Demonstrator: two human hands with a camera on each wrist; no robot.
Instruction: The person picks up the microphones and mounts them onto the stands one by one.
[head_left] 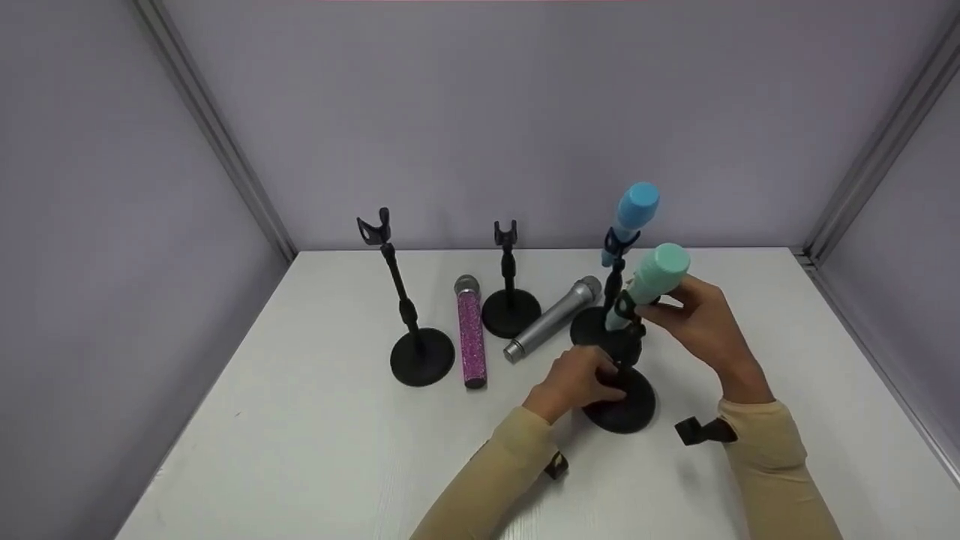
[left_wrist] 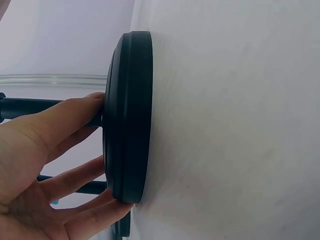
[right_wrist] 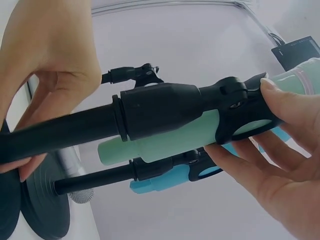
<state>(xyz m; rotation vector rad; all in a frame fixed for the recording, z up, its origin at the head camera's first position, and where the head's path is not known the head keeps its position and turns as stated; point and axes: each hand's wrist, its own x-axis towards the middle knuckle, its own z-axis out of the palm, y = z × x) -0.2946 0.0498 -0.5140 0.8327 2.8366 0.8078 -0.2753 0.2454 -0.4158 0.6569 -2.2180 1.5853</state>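
Note:
A mint-green microphone [head_left: 659, 271] lies tilted in the clip of the nearest black microphone stand [right_wrist: 160, 107]. My right hand [head_left: 701, 319] grips the microphone at the clip; in the right wrist view the thumb is at the clip's edge and the fingers are beneath. Low on the same stand, my left hand [head_left: 576, 381] holds the round base [left_wrist: 127, 117], thumb on its top and fingertips at its rim. Just behind, a blue microphone [head_left: 636, 208] sits in the clip of another black stand [head_left: 613, 285].
Left of the hands, a silver microphone [head_left: 553, 319] and a pink glittery microphone [head_left: 471, 334] lie on the white table [head_left: 315, 442]. Two black stands with bare clips, a short one [head_left: 511, 313] and a taller one [head_left: 421, 357], stand near them. Grey walls [head_left: 480, 120] enclose the table.

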